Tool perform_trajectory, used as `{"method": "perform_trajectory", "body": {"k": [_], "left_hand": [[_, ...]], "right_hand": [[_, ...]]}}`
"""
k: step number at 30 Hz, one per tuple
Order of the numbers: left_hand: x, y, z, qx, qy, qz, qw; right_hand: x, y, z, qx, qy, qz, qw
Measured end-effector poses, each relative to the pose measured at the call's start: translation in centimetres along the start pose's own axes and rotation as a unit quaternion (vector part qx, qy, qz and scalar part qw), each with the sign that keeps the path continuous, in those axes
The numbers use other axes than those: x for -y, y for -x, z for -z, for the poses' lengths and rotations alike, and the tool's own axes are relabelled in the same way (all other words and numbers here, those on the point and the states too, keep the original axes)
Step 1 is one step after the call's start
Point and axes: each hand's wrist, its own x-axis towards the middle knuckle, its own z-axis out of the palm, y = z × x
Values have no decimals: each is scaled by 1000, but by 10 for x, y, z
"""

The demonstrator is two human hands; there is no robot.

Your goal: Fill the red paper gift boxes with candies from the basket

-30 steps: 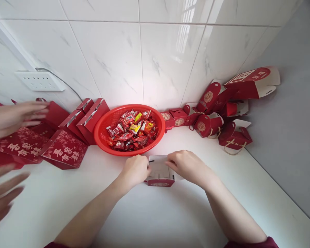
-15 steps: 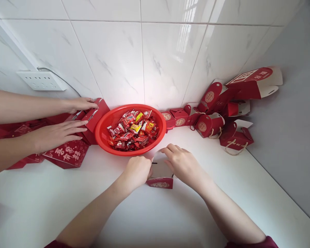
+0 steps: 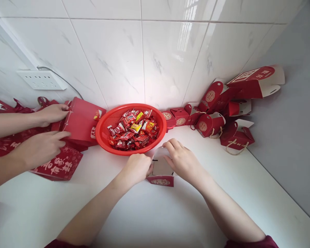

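A small red box [image 3: 160, 180] with a pale inside stands on the white table, its top open. My left hand [image 3: 138, 167] is closed on its left side, the thumb at the wall. At the upper right edge of the same box, my right hand [image 3: 179, 156] pinches a pale flap between fingers and thumb. Just behind the hands sits a red oval basket [image 3: 100, 140] heaped with wrapped candies [image 3: 134, 129].
Another person's two hands [image 3: 45, 141] reach in from the left among red boxes [image 3: 84, 119]. More red boxes [image 3: 209, 124] line the wall at the right. A power socket [image 3: 41, 80] is on the tiled wall.
The other person's hands have moved left, and the red boxes by them have shifted and tilted. My hands and the small box have hardly moved.
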Motion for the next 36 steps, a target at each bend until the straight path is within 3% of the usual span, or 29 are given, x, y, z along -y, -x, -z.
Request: {"method": "perform_trajectory", "body": {"k": [3, 6, 8, 10, 13, 19, 24, 28, 31, 36], "left_hand": [[0, 1, 1, -10, 3, -6, 1000], [-2, 1, 0, -44, 12, -24, 999], [-3, 0, -2, -86, 20, -63, 994], [-4, -1, -5, -121, 49, -119, 984], [-4, -3, -9, -121, 132, -196, 964], [-6, -7, -23, -88, 160, -259, 948], [-5, -9, -28, -88, 150, -250, 953], [-5, -6, -22, -30, 205, -270, 940], [-5, -4, -19, 2, 215, -287, 934], [-4, -5, -20, -13, 168, -291, 942]], "right_hand": [[-5, 1, 6, -16, -20, -26, 999], [-20, -1, 8, 70, -126, -32, 989], [-34, -5, 4, 105, -211, -34, 971], [-47, -12, -5, 102, -265, -47, 958], [-57, -22, -21, 102, -293, -60, 949], [-51, -22, -24, 93, -264, -28, 960], [-47, -12, -12, 151, -189, 10, 970], [-44, -10, -13, 181, -98, 36, 978], [-39, -14, -19, 169, -88, 46, 981], [-32, -21, -26, 140, -97, 61, 984]]}}
